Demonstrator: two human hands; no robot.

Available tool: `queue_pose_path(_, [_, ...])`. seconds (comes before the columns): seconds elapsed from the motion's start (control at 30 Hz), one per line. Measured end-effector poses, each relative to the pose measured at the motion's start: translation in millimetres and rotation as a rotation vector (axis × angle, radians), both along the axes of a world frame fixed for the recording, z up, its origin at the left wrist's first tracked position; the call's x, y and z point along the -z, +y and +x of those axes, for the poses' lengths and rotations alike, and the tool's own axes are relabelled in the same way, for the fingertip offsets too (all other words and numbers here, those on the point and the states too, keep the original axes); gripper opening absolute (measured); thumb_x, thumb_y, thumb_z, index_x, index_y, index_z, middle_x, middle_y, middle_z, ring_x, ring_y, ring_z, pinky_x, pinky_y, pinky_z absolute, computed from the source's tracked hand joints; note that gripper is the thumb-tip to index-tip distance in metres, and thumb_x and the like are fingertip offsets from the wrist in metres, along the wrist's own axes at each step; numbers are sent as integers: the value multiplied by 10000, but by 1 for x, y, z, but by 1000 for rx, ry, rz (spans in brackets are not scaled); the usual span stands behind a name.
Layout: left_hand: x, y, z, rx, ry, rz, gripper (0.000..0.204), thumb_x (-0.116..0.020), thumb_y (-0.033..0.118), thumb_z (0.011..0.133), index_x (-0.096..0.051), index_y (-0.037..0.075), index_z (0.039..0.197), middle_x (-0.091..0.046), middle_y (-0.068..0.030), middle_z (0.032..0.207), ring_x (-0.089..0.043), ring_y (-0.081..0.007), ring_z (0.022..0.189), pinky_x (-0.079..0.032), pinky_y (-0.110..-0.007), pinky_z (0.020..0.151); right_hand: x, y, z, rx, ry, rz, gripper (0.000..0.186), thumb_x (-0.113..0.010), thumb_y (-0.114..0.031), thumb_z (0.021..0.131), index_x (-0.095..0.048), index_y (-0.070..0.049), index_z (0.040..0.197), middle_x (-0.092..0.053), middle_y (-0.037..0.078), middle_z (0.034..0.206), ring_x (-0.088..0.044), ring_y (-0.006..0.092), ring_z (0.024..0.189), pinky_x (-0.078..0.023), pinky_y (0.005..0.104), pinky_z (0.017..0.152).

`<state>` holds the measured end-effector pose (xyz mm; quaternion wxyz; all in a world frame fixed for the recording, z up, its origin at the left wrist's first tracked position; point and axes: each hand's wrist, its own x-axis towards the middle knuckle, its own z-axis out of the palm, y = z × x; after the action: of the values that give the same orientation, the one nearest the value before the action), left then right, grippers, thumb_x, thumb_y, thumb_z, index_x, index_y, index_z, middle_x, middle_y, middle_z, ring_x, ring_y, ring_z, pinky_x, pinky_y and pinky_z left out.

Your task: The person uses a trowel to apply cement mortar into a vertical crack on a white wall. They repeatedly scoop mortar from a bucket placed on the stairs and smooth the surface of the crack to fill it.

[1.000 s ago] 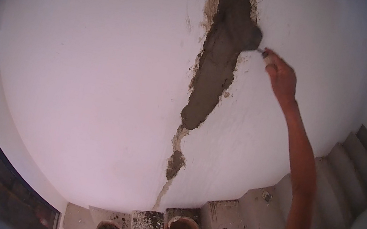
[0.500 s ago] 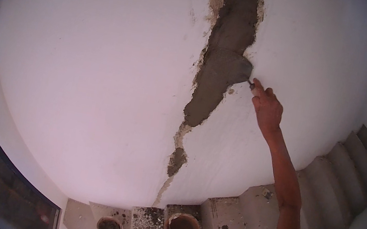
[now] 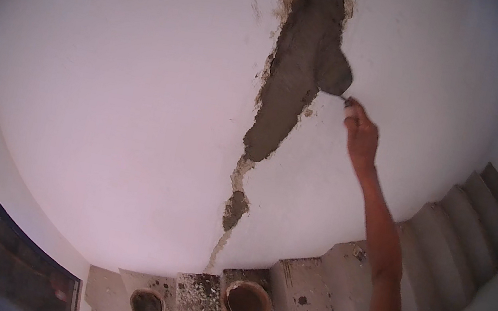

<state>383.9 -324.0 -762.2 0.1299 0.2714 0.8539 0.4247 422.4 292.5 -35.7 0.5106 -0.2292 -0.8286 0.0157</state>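
Observation:
My right hand (image 3: 362, 138), at the end of an outstretched arm, is closed around the handle of a trowel (image 3: 337, 71). Its grey blade lies flat on the right edge of a long strip of wet-looking grey mortar (image 3: 284, 105). That strip fills a jagged channel running down the white wall (image 3: 128, 89). Below the main strip, the channel narrows to rough, bare material, with a small separate mortar patch (image 3: 235, 211) lower down. No part of my left hand shows.
Concrete stairs (image 3: 423, 237) climb to the right along the wall's foot. On the lower steps stand a larger bucket (image 3: 267, 305) and a smaller bucket (image 3: 133, 303), with crumbs of debris (image 3: 198, 292) around them. A dark-framed opening (image 3: 15, 255) is at lower left.
My right hand and the trowel have moved slightly upward along the right edge of the mortar. The blade now tilts more upward. The whole view has shifted a little.

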Motion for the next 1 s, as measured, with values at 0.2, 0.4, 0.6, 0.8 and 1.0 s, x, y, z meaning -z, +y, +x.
queue_pose_path(0.2, [8,2,-21,153,93,-81,118,-584,103,790,-667,71,713,-617,-178,695,-591,-351,656,-481,-435,593,130,-15,-14,-87,4,37,478,-562,-118,886,-526,-104,1362,-637,184,958,-637,366,851,-516,431,760])
queue_pose_path(0.4, [-10,-5,-17,65,235,217,102,-599,116,807,-680,74,759,-606,-154,665,-560,-318,614,-474,-424,582,192,-49,6,-194,-31,-246,433,-531,-108,891,-558,-60,1321,-659,185,889,-656,312,753,-518,399,701])
queue_pose_path(0.6, [4,-24,-10,-60,-242,-54,102,-631,156,794,-680,74,758,-627,-130,659,-589,-257,591,-482,-395,548,130,-56,-4,-225,143,-355,404,-503,-114,916,-563,-22,1305,-608,132,741,-588,210,634,-499,340,634])
queue_pose_path(0.8, [-9,-16,-21,160,91,-100,89,-616,130,768,-695,96,748,-614,-85,624,-619,-169,578,-483,-323,511,159,-21,-28,-203,187,-130,443,-539,-102,891,-540,-32,1328,-653,203,943,-649,323,838,-508,412,771])
queue_pose_path(1.0, [-23,-7,-10,84,-53,-67,142,-586,154,790,-691,85,724,-646,-105,690,-651,-238,661,-509,-362,587,236,-53,-8,-185,15,-146,470,-583,-90,862,-544,-62,1329,-658,189,995,-654,345,871,-522,424,766])
